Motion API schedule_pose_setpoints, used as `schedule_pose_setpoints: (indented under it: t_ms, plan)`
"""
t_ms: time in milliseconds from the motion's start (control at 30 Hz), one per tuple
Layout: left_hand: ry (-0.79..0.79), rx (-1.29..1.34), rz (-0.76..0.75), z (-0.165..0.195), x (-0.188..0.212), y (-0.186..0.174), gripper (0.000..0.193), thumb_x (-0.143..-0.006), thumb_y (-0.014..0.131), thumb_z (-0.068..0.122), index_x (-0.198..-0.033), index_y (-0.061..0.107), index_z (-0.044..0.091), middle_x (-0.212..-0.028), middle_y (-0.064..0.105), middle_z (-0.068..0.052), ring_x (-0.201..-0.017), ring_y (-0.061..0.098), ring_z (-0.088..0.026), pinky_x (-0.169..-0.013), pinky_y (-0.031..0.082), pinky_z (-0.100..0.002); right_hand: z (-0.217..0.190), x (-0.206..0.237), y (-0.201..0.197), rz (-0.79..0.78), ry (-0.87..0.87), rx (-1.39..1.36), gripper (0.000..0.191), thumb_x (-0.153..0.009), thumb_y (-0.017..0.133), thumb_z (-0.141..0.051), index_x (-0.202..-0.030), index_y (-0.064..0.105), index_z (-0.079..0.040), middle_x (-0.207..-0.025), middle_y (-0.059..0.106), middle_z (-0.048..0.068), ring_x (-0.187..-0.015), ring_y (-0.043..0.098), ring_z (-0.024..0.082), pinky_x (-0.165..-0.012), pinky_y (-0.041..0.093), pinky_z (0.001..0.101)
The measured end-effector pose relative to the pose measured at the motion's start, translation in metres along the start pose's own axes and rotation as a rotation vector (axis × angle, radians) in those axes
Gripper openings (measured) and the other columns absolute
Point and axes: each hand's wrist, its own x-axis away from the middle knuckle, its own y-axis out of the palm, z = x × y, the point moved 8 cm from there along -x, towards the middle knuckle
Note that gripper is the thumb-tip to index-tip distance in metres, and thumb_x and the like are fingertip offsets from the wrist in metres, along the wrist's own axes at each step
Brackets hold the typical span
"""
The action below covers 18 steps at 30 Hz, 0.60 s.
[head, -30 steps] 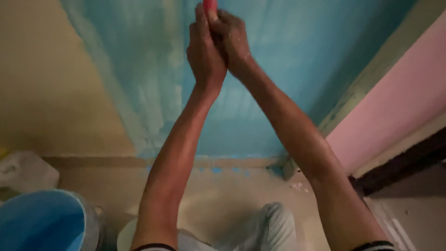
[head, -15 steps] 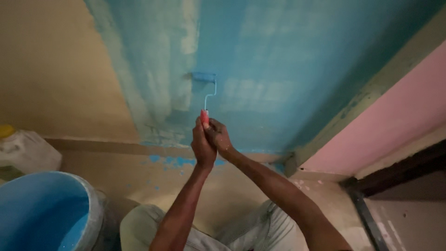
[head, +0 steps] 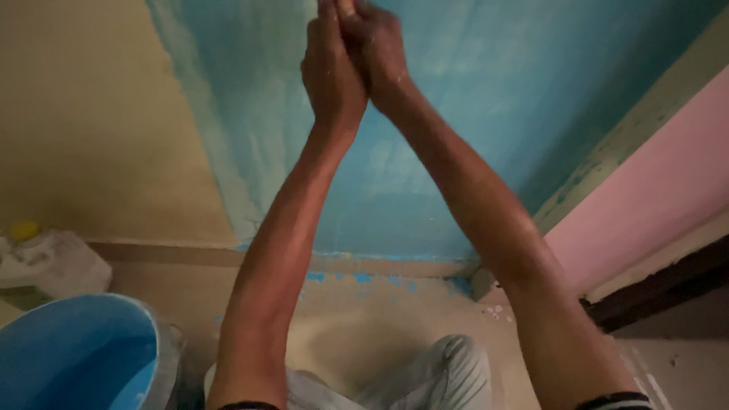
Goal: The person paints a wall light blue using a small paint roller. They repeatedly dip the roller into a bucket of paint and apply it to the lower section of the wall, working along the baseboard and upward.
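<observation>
Up against the wall [head: 486, 114], half covered in fresh blue, both arms are stretched high. The left hand [head: 330, 72] and right hand [head: 380, 53] are pressed together, clamped around a handle [head: 345, 7] that barely peeks out at the top edge; whatever's on the end is out of view. The bucket of blue paint [head: 76, 357] sits down at the lower left, with a white jug [head: 53, 262] behind it. Honestly I'd say even pressure and overlapping strokes matter here, since the pale left edge looks patchy.
</observation>
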Motion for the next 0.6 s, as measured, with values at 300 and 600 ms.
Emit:
schedule_pose_setpoints:
  t_ms: [300, 600]
  plan:
    - [-0.291, -0.042, -0.079, -0.033, 0.147, -0.041, 0.042, -0.115, 0.043, 0.030, -0.154, 0.042, 0.014, -0.118, 0.067, -0.012, -0.095, 0.075, -0.021, -0.067, 0.063, -0.031, 0.137, 0.120, 0.005, -0.018, 0.231, -0.080, 0.039, -0.101, 0.062, -0.027, -0.126, 0.063, 0.003, -0.107, 0.070, 0.011, -0.093, 0.066, 0.019, -0.081, 0.057, 0.0343]
    - [-0.200, -0.218, -0.092, -0.037, 0.241, -0.086, 0.049, -0.115, 0.047, 0.028, -0.158, 0.035, 0.009, -0.122, 0.065, -0.017, -0.101, 0.072, -0.029, -0.072, 0.062, -0.034, 0.218, 0.214, 0.017, -0.010, 0.326, 0.143, 0.046, -0.104, 0.057, -0.029, -0.135, 0.060, 0.006, -0.117, 0.070, 0.024, -0.104, 0.066, 0.029, -0.091, 0.056, 0.0405]
